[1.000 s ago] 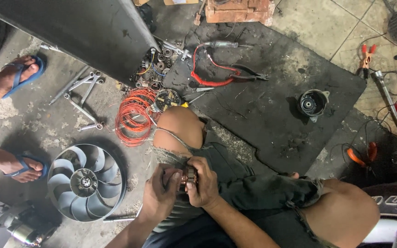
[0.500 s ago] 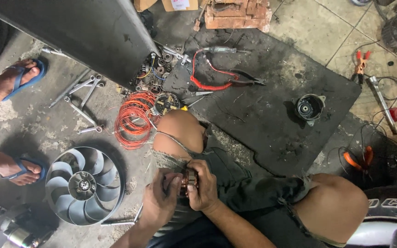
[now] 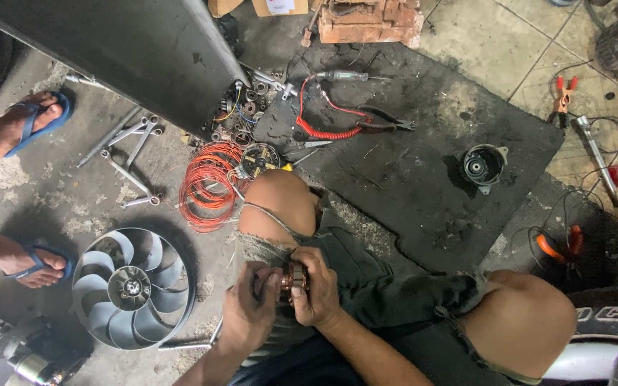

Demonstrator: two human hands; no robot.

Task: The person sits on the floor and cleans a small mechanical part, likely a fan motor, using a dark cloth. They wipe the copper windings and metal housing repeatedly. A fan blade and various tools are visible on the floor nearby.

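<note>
Hands meet low in the middle of the view, over the lap of a person seated on the ground with knees spread. The left hand [image 3: 249, 311] and the right hand [image 3: 316, 286] close together around a small copper-coloured motor part [image 3: 294, 280], fingers of both curled tight on it from either side; it looks like a wound armature, though most of it is hidden behind the fingers. The part sits just in front of the left knee [image 3: 278, 204], above the dark green shorts [image 3: 366, 286].

On the concrete floor to the left lies a grey plastic fan [image 3: 131, 287] with curved blades, and above it a loose coil of orange wire [image 3: 209, 182], which touches a round stator piece [image 3: 259, 160]. Several spanners [image 3: 129, 154] lie scattered beside the coil. A dark rubber mat [image 3: 423, 164] spreads across the upper right, carrying a red coiled cable [image 3: 323, 121], black pliers [image 3: 384, 120] and a round black motor housing [image 3: 482, 166]. Two feet in blue sandals [image 3: 33, 121], another person's, stand at the left edge
</note>
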